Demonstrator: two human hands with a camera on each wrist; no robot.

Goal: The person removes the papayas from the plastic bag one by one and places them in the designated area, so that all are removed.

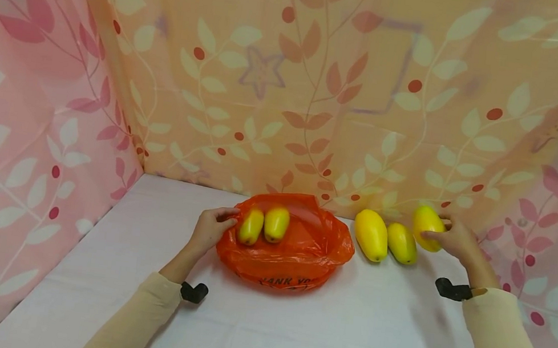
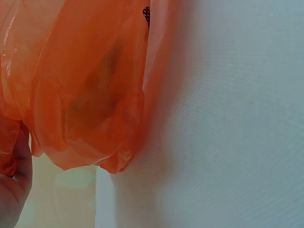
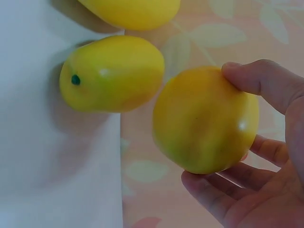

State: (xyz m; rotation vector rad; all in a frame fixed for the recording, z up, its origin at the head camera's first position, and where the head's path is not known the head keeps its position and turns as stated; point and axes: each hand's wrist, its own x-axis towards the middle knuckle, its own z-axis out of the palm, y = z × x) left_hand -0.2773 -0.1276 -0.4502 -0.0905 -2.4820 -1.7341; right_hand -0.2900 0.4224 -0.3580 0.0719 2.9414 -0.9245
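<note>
My right hand (image 1: 459,240) grips a yellow-green mango (image 1: 428,228) between thumb and fingers, lifted at the table's back right. The right wrist view shows the thumb (image 3: 259,83) on one side of this fruit and fingers on the other. Beside it lie a smaller greenish mango (image 1: 402,244) and a larger yellow one (image 1: 371,235). An orange plastic bag (image 1: 281,263) with black lettering spreads out mid-table, two mangoes (image 1: 276,224) in its mouth. At the bag's left rim, my left hand (image 1: 209,229) pinches the plastic, seen also in the left wrist view (image 2: 16,175).
A white cloth covers the table (image 1: 261,333). Behind it hangs a yellowish leaf-patterned curtain (image 1: 315,86), with pink leaf-patterned cloth (image 1: 31,128) along the left and right sides. Dark straps with small mounts (image 1: 194,292) sit on both wrists.
</note>
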